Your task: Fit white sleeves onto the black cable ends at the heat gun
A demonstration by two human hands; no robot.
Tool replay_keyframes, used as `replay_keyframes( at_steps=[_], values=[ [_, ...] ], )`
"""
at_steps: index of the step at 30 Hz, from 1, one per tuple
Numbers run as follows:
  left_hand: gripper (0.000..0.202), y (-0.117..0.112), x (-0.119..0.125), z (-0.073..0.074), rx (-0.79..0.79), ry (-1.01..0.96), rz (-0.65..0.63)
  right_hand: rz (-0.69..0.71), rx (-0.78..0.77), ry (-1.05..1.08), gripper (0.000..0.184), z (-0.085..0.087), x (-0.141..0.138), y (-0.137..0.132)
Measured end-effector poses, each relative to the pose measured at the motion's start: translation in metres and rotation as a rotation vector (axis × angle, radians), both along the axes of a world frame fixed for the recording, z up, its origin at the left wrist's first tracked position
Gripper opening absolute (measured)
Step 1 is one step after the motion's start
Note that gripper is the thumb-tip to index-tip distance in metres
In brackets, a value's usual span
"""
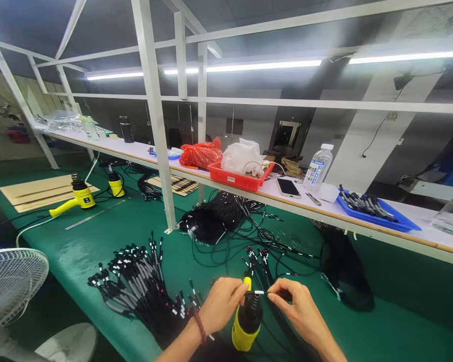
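A thin black cable with a white sleeve (pixel 259 292) is stretched level between my two hands. My left hand (pixel 222 303), with a braided cord on its wrist, pinches the cable's left end. On the other side of the white sleeve, my right hand (pixel 295 307) pinches it between thumb and forefinger. Just beneath the cable stands a yellow and black heat gun (pixel 246 329), its dark nozzle pointing up. A bundle of black and grey cables (pixel 136 286) with white and red marked ends lies left of my left hand. More cable ends (pixel 257 259) lie behind the heat gun.
Coiled black cables (pixel 211 216) lie under the shelf (pixel 305 203). Along it are a red tray (pixel 237 180), a phone (pixel 288 188), a water bottle (pixel 318 168) and a blue tray (pixel 400 221). Another heat gun (pixel 79 196) rests far left; a fan (pixel 11 286) stands beside the bench.
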State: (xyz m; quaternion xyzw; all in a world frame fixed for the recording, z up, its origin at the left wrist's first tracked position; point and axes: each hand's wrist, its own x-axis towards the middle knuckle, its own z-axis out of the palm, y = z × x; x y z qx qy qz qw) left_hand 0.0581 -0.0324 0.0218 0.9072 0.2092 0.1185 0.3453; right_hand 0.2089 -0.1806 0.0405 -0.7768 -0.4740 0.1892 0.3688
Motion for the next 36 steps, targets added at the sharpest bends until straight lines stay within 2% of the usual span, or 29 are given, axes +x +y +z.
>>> replay_keyframes(
  at_steps=[6, 12, 20, 26, 30, 36],
  values=[
    [0.034, -0.0001, 0.0004, 0.0015, -0.069, -0.055, 0.074, 0.047, -0.038, -0.045, 0.029, -0.0028, 0.0023, -0.0026],
    [0.012, -0.0017, -0.0018, 0.0003, -0.136, -0.128, 0.060, 0.032, -0.016, -0.021, 0.020, -0.0053, 0.0030, -0.0005],
    [0.036, -0.0031, -0.0011, 0.0067, -0.024, 0.028, 0.028, 0.027, -0.007, -0.021, 0.018, -0.0022, 0.0039, -0.0007],
    [0.023, -0.0023, -0.0020, 0.0031, -0.130, -0.042, 0.073, -0.009, 0.019, -0.010, 0.015, -0.0043, 0.0035, 0.0020],
    [0.017, -0.0024, -0.0022, 0.0000, -0.115, -0.062, 0.081, -0.018, 0.029, -0.008, 0.014, -0.0026, 0.0019, 0.0033],
    [0.045, -0.0024, 0.0006, -0.0025, 0.068, 0.021, 0.099, 0.017, -0.038, -0.058, 0.032, -0.0017, -0.0013, 0.0004]
  ],
)
